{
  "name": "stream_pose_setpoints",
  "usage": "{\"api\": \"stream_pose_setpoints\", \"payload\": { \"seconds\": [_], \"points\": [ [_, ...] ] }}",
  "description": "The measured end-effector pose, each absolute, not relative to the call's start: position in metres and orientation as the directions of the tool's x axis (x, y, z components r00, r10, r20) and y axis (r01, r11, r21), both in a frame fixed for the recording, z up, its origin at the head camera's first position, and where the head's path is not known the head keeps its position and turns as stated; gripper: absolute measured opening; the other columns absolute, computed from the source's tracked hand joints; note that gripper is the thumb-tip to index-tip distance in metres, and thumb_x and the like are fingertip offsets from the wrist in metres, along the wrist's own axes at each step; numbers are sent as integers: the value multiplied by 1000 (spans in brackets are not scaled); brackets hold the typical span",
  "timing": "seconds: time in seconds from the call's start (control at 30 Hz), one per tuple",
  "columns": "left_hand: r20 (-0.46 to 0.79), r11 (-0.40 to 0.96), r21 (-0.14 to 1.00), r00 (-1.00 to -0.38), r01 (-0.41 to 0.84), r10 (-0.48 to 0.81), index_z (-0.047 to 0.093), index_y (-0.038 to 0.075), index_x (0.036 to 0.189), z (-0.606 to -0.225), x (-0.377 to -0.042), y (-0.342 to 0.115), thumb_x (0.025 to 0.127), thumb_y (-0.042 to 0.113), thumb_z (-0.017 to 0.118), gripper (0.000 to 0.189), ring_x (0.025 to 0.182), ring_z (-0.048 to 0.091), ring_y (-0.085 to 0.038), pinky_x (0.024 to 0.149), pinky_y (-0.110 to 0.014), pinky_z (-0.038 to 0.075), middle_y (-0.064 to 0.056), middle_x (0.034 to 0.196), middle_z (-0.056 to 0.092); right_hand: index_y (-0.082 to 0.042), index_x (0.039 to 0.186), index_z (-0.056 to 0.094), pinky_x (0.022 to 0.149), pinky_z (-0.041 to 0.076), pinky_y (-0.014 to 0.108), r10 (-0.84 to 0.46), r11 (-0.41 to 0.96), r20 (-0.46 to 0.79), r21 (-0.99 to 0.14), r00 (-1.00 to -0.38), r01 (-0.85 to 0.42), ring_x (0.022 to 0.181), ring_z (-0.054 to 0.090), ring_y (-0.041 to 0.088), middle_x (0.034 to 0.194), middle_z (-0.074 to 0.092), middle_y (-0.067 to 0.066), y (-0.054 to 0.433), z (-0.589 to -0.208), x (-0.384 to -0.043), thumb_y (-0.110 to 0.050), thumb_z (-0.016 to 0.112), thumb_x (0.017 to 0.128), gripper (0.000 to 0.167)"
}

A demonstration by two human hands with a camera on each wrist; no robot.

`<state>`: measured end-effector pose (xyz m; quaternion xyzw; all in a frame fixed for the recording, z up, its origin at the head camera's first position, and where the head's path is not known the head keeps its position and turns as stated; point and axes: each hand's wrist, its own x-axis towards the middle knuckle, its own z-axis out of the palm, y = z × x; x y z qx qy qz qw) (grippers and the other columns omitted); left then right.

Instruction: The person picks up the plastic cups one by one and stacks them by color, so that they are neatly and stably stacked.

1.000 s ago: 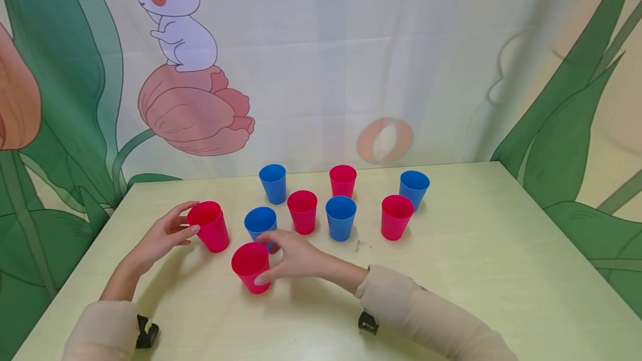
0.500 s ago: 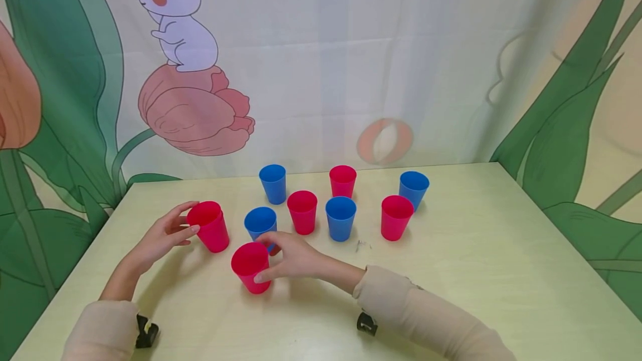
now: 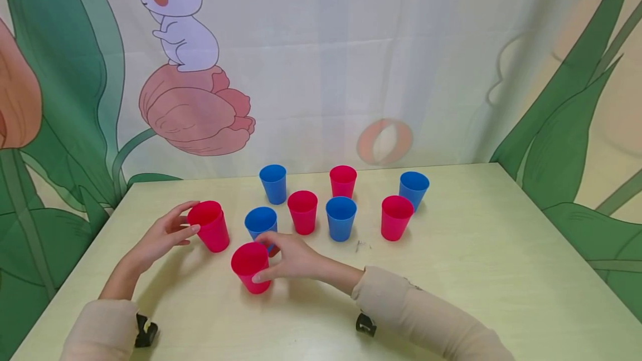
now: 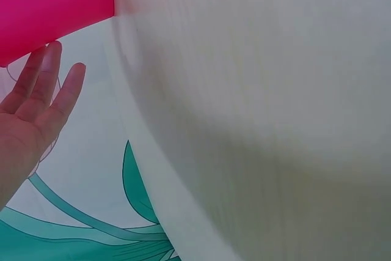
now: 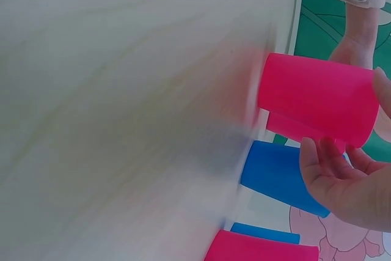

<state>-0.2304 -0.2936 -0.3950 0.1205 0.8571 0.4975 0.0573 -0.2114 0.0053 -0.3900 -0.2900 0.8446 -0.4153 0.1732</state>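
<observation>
In the head view my left hand is at a red cup on the left side of the table, thumb and index finger on opposite sides near its rim. A second red edge shows beside that rim. The left wrist view shows the fingers fairly straight, tips touching the cup; the thumb is out of sight there. Closer to me, my right hand holds another upright red cup, with the thumb in front and fingers behind. Just behind this cup stands a blue cup, partly covered by the right hand.
More upright cups stand behind: a blue one at the back left, a red cup, a blue cup, and several others to the right. A printed curtain hangs beyond the back edge of the pale table.
Both hands and all the cups stay practically where they were. Only the right forearm and sleeve shift very slightly to the left.
</observation>
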Motion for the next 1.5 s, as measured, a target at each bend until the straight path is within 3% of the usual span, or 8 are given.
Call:
{"api": "stream_pose_setpoints", "payload": {
  "seconds": [1.5],
  "points": [
    [18, 448, 886, -973, 123, 231, 20, 8, 143, -397, -229, -292, 91, 22, 55, 64, 113, 42, -39, 77, -40, 51, -25, 131, 38, -16, 122, 50, 67, 50, 22, -616, 325, 76, -882, -784, -341, 92, 54, 7, 102, 59, -10, 14, -363, -208, -25, 77, 73, 56]
  ]
}}
